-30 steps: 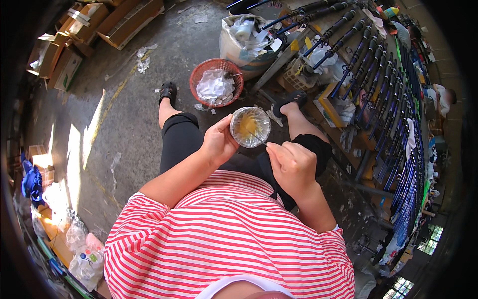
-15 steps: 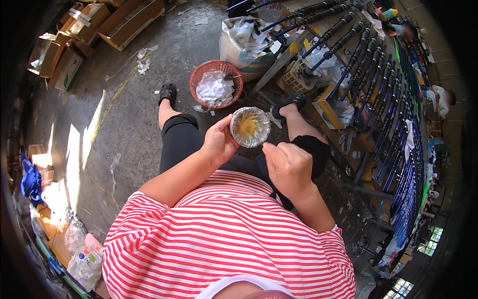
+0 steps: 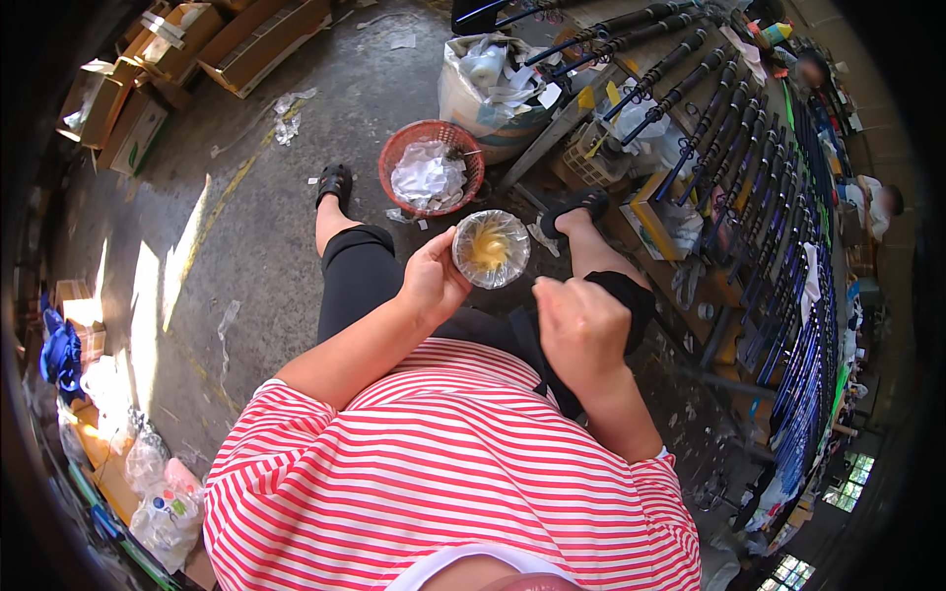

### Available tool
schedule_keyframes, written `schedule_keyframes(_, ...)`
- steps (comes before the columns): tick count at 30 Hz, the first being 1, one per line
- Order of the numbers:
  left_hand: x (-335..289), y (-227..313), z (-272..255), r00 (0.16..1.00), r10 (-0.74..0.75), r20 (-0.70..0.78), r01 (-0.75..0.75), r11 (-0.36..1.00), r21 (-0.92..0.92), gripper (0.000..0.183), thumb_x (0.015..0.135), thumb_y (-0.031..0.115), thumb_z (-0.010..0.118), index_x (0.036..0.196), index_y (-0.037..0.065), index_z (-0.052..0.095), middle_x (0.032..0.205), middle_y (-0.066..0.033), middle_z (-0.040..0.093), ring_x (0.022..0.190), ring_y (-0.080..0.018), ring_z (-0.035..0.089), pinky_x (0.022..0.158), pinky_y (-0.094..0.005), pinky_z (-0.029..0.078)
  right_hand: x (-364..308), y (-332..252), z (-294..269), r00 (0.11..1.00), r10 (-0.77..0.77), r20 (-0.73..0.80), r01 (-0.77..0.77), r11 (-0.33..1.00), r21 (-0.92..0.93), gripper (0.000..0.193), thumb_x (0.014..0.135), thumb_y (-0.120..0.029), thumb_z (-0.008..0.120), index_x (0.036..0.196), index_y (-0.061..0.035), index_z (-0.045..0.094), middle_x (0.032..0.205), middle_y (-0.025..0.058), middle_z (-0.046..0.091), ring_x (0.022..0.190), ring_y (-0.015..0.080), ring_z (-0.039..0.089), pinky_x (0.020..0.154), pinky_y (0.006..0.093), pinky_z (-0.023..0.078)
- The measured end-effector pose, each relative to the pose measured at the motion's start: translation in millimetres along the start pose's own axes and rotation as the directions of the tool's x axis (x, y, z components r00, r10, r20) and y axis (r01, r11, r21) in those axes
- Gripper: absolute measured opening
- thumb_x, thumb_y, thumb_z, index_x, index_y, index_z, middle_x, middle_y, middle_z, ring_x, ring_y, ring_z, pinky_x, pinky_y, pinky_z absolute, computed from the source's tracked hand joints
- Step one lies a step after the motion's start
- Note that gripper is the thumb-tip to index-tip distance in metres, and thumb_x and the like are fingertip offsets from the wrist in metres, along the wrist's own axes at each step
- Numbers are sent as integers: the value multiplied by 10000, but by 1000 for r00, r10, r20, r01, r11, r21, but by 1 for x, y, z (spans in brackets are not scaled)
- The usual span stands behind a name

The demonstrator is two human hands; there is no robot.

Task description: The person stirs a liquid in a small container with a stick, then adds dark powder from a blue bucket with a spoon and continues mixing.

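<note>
My left hand [image 3: 432, 281] grips a small clear round container [image 3: 491, 249] with yellowish stuff inside, holding it up over my knees. My right hand [image 3: 576, 325] hovers just to the right of and below it, fingers curled closed; whether it pinches something small I cannot tell. I am seated, in a red-and-white striped shirt and black trousers, with black sandals [image 3: 334, 184] on my feet.
A red plastic basket [image 3: 403, 150] with crumpled white wrapping stands on the concrete floor ahead. Behind it is a white sack [image 3: 463, 98] of scrap. Several long black rods [image 3: 690, 89] lie in racks on the right. Cardboard boxes [image 3: 256, 39] sit at the far left.
My right hand has dropped slightly down and away from the container. The container and my left hand have stayed nearly in place.
</note>
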State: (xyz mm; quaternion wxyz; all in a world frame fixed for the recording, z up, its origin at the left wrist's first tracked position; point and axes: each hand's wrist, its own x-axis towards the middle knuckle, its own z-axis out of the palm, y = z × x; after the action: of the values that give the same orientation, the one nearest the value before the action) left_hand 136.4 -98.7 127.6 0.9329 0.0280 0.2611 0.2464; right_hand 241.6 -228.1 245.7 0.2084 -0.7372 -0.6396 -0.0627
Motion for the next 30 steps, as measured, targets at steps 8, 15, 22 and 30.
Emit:
schedule_keyframes(8,0,-3,-9,999,-23,-46,23,1000,0,354,972,219,316,1140,-12,526,1143,-118,597,1080,-252,559,982,-407,417,-6,2,4,1000,5,20,-5,1000,-4,58,742,-64,653,760,-83,601,587,70,496,528,250,534,464,354,417)
schedule_keyframes(15,9,-2,-20,997,-74,-1,74,996,42,382,972,222,295,1165,-22,517,1184,-137,578,1124,-263,533,1010,-410,385,-3,10,13,998,69,-1,-69,993,98,59,750,-109,661,727,-76,618,611,67,548,575,257,579,493,350,448)
schedule_keyframes(22,9,2,-19,994,-105,2,105,994,25,378,970,205,284,1186,-20,497,1202,-148,561,1138,-282,525,1013,-441,382,-9,11,29,991,133,-16,-128,974,185,68,777,-135,623,804,-72,621,686,97,591,645,277,604,540,375,474)
schedule_keyframes(30,2,12,-7,996,-77,44,76,997,21,391,967,189,272,1245,-12,459,1257,-151,523,1186,-293,489,1039,-463,355,-15,15,14,957,289,-11,-245,831,500,272,757,-113,693,1012,-42,627,742,112,616,583,230,601,535,300,476)
